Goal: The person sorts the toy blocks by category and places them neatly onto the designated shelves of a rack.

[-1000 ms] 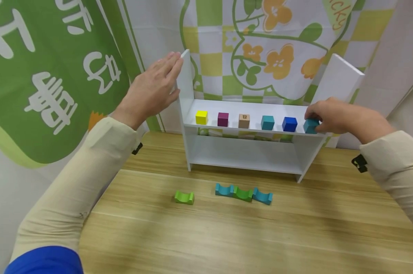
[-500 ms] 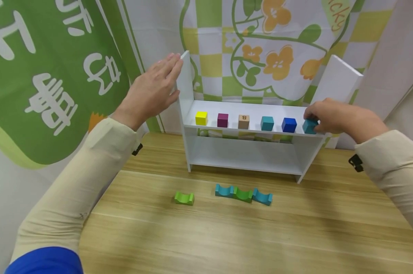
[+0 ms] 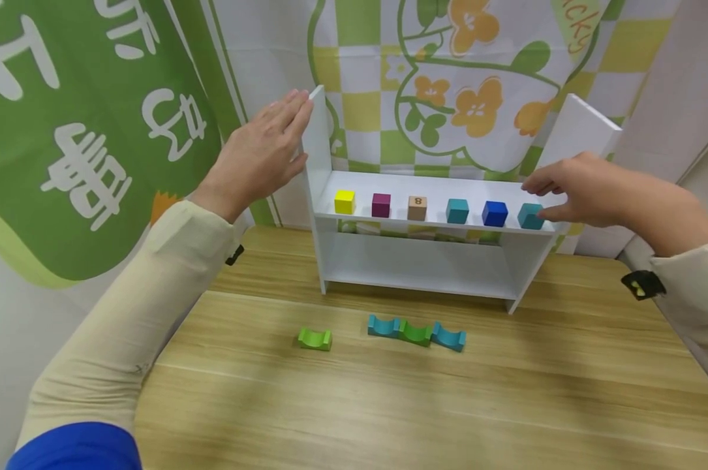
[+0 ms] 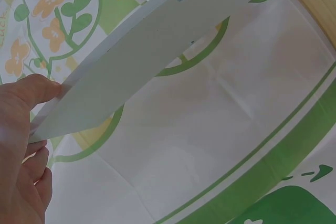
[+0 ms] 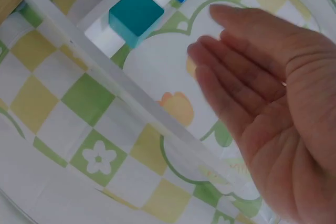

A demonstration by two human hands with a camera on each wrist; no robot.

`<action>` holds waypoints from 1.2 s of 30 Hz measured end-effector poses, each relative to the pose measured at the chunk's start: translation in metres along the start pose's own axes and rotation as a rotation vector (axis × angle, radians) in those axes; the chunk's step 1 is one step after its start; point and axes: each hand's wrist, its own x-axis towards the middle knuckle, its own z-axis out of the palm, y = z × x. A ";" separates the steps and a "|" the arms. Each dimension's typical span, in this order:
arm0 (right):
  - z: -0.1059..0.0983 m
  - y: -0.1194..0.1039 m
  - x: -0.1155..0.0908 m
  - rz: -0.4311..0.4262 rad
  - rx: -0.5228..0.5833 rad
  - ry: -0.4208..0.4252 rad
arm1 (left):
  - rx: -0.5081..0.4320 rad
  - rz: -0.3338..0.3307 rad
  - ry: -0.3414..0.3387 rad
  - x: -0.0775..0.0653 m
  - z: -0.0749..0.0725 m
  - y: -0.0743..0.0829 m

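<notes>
A small white shelf (image 3: 418, 261) stands on the wooden table. Along its upper board sit, left to right, a yellow cube (image 3: 345, 202), a maroon cube (image 3: 381, 205), a plain wooden cube marked 8 (image 3: 417, 208), a teal cube (image 3: 457, 211), a blue cube (image 3: 494, 213) and another teal cube (image 3: 531, 216). My left hand (image 3: 260, 153) holds the upper edge of the left side panel (image 4: 121, 72), thumb on one edge and fingers at the other. My right hand (image 3: 612, 196) is apart from the end teal cube (image 5: 136, 17), its fingers spread and holding nothing.
On the table (image 3: 389, 405) before the shelf lie a lone green curved block (image 3: 315, 339) and a row of a blue curved block (image 3: 383, 326), a green one (image 3: 415, 333) and another blue one (image 3: 449, 337). A patterned cloth (image 3: 377, 78) hangs behind.
My right hand has let go of the end teal cube and drawn back to the right, its fingers spreading. The cube stays on the shelf. My left hand has not moved.
</notes>
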 end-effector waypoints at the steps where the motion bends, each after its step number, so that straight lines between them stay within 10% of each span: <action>1: 0.001 -0.002 -0.003 -0.011 0.009 0.010 | 0.000 0.000 0.002 0.000 0.000 0.000; 14: 0.044 -0.019 -0.021 -0.141 0.146 0.040 | -0.012 -0.005 0.000 0.002 0.001 0.000; 36: 0.156 -0.055 -0.013 -0.246 0.375 -0.152 | -0.018 0.000 0.014 0.000 0.002 -0.001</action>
